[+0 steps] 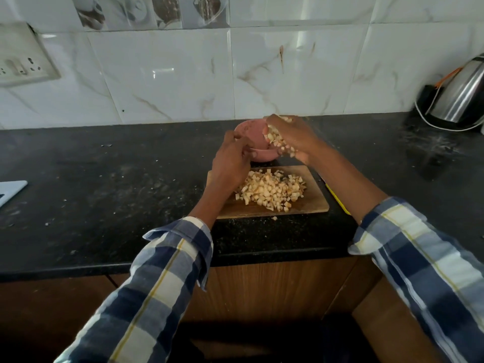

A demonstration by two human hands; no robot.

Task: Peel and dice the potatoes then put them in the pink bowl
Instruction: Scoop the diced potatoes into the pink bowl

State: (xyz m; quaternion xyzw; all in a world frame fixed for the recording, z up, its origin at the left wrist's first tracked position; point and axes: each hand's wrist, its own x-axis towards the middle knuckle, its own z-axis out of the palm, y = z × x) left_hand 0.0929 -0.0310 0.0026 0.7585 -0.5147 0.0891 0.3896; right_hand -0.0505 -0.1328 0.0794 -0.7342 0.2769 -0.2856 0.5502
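While the right hand [290,138] is cupped around a heap of potato dice just right of the pink bowl [258,142] at frame centre, I'd say the trick is getting that hand properly over the bowl's mouth before letting go, since the bowl is small and cubes already look ready to slip out the bottom of the palm. The left hand [231,163] has its fingers curled on the near rim, tipping the bowl toward the load, which seems smart; keep that hold steady and tilt the handful in slowly. Counts: one bowl, one wooden cutting board [311,203] just below it, one big pile of diced potato [269,191] still sitting on the board (too many cubes to count), one stray cube [274,218] on the black counter [104,179] below the board, one kettle [461,98] at the right edge.
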